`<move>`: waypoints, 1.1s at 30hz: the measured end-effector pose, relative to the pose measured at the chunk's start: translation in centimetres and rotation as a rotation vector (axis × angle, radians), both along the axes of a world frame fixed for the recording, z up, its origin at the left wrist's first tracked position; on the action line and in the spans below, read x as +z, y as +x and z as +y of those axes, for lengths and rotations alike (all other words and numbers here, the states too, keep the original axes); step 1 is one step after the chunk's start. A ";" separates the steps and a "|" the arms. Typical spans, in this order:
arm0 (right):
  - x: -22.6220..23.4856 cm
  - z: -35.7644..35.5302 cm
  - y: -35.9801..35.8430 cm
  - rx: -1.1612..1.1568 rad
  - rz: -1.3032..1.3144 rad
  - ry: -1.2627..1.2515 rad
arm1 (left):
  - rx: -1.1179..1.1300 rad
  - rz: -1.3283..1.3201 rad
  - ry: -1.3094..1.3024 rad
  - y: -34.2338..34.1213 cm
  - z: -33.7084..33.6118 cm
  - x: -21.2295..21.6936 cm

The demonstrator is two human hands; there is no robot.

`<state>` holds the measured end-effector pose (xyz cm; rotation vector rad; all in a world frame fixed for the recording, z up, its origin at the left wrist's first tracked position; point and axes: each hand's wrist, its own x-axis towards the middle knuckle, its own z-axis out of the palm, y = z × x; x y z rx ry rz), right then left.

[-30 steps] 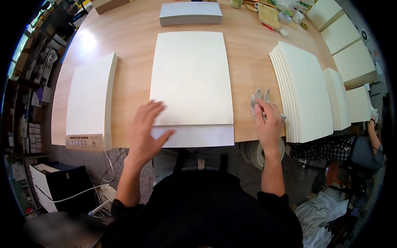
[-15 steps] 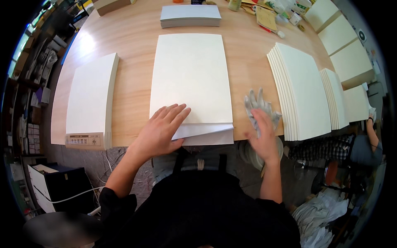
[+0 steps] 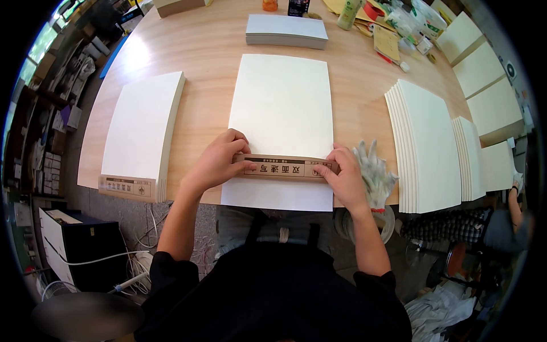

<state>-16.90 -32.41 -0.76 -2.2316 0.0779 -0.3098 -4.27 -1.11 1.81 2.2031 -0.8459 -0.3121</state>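
Observation:
A white paper pad (image 3: pixel 283 105) lies in front of me on the wooden table. Across its near end runs a brown printed paper strip (image 3: pixel 282 167). At the strip's left end, my left hand (image 3: pixel 219 162) grips it with the thumb in front and fingers curled behind. My right hand (image 3: pixel 346 178) pinches the opposite end the same way. Below the strip, a bare white sheet (image 3: pixel 277 195) reaches the table's front edge. Whether the strip is separate or joined to the pad's pages, I cannot tell. A pale work glove (image 3: pixel 375 171) lies just right of my right hand.
On the left sits a pad stack (image 3: pixel 142 125) with a brown band at its near end. Fanned white pads (image 3: pixel 427 148) stand right. Farther back are a grey-edged paper stack (image 3: pixel 286 31) and a bottle (image 3: pixel 348 14). Another person's arm (image 3: pixel 514 202) shows at far right.
My left hand went from lying flat on the pad to gripping the strip. My right hand moved left from over the glove onto its other end. The brown strip now shows across the pad.

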 end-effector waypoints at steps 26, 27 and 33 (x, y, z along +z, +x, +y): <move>2.4 -7.5 -5.8 -0.063 0.040 -0.577 | -0.822 -0.799 0.853 2.3 -12.6 3.3; 1.8 -7.6 -6.1 -0.030 -0.002 -0.652 | -0.828 -0.802 0.826 2.3 -12.6 3.1; 2.6 -2.4 -4.7 0.210 -0.227 -0.551 | -0.872 -0.843 0.776 2.7 -12.7 2.0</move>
